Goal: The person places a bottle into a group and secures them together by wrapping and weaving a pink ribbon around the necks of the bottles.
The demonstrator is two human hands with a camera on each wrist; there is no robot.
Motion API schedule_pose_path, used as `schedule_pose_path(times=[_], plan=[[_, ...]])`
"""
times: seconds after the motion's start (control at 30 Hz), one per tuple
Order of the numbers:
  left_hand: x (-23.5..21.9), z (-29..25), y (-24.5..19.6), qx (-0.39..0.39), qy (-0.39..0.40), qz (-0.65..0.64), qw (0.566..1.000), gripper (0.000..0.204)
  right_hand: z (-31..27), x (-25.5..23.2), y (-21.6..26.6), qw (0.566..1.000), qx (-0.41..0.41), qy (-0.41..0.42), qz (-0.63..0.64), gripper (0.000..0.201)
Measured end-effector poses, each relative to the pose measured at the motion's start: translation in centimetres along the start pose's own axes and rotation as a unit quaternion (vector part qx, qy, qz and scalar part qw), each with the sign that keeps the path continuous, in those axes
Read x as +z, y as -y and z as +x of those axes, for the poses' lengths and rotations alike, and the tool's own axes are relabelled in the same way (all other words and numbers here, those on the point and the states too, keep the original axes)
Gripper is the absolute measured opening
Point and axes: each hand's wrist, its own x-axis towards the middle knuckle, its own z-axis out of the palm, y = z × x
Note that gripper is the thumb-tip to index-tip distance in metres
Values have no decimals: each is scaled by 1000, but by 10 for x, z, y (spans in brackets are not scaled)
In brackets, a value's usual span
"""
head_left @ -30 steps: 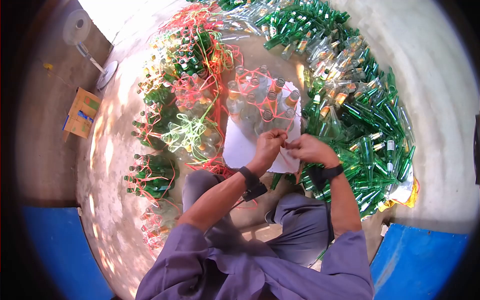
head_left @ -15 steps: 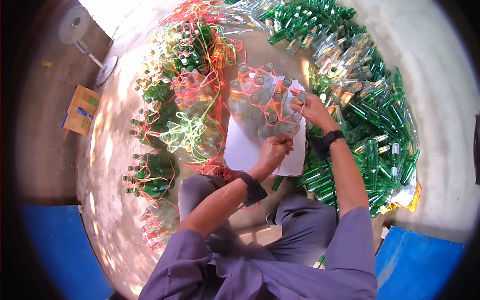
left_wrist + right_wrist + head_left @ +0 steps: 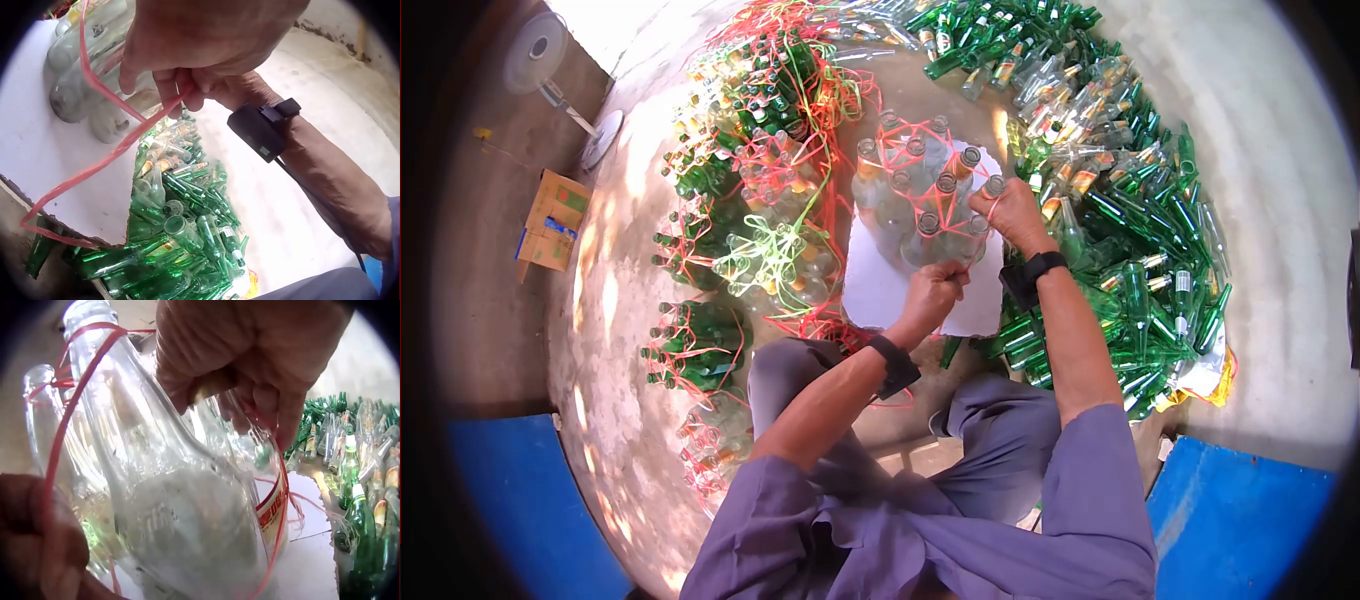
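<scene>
Several clear glass bottles [image 3: 928, 225] stand upright in a cluster on a white board [image 3: 875, 290], their necks linked by red plastic string. My left hand [image 3: 933, 297] is at the near side of the cluster and pinches the red string [image 3: 94, 167], which loops down past the board's edge in the left wrist view. My right hand [image 3: 1020, 220] grips the neck of a bottle at the cluster's right side. In the right wrist view its fingers curl round that neck behind a nearer bottle [image 3: 187, 512], hiding much of it. Red string runs from the nearer bottle's neck to my left hand.
A large heap of loose green and clear bottles [image 3: 1135, 300] lies on the right. Bottle bundles tied with red and green string [image 3: 765, 260] line the left. Farther left are a cardboard box [image 3: 555, 220] and a white stand fan [image 3: 550, 75].
Both hands were together at the string in front of the cluster. My right hand has moved up and forward to a bottle neck on the right; my left hand stays near with the string.
</scene>
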Motion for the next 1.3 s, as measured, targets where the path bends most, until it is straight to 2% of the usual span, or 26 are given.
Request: schedule_pose_path(times=[0.03, 0.13, 0.17, 0.23, 0.3, 0.33, 0.43, 0.57, 0.67, 0.77, 0.83, 0.97, 1.03, 1.13, 1.27, 1.3], plan=[[-3, -3, -2, 0, 2, 43, 999, 14, -3, 0, 2, 1000, -1, -1, -2, 34], [-11, -10, 2, 8, 9, 46, 999, 13, -13, 0, 10, 1000, 25, -14, -6, 35], [-16, -12, 6, 9, 9, 45, 999, 13, -17, -1, 14, 999, 49, -8, -21, 29], [-28, -12, 17, 33, 17, 43, 998, 21, -25, 0, 24, 997, 68, -4, -37, 25], [-39, -13, 22, 35, 10, 16, 999, 22, -36, 9, 31, 993, 93, -74, -20, 32], [-45, -15, 23, 35, 4, -10, 999, 23, -39, 13, 34, 985, 142, -67, -77, 40], [-61, -24, 22, 35, 9, 29, 999, 23, -58, 19, 52, 982, 155, -89, -57, 48], [-73, -29, 20, 39, 7, 23, 999, 22, -67, 29, 51, 980, 166, -85, -69, 53], [-74, -26, 37, 35, 15, 18, 999, 12, -71, 30, 46, 982, 141, -104, -74, 51], [-66, -25, 48, 9, -14, -7, 1000, 8, -72, 40, 20, 991, 93, -69, -71, 47], [-61, -28, 52, 94, -78, 137, 983, 4, -76, 46, 11, 991, 119, -22, 54, 39], [-52, -34, 48, 99, -104, 186, 972, 5, -72, 41, 5, 989, 132, 22, 59, 36], [-45, -38, 40, 82, -145, 195, 967, 8, -70, 39, 5, 991, 127, 50, -4, 35], [-46, -37, 37, 61, -146, 208, 965, 9, -75, 48, -4, 990, 131, 5, 44, 31], [-55, -34, 35, 50, -130, 211, 968, 7, -81, 54, 6, 989, 141, -39, 16, 35], [-58, -32, 36, 67, -125, 207, 968, 7, -82, 54, 16, 981, 187, -52, 3, 37]])
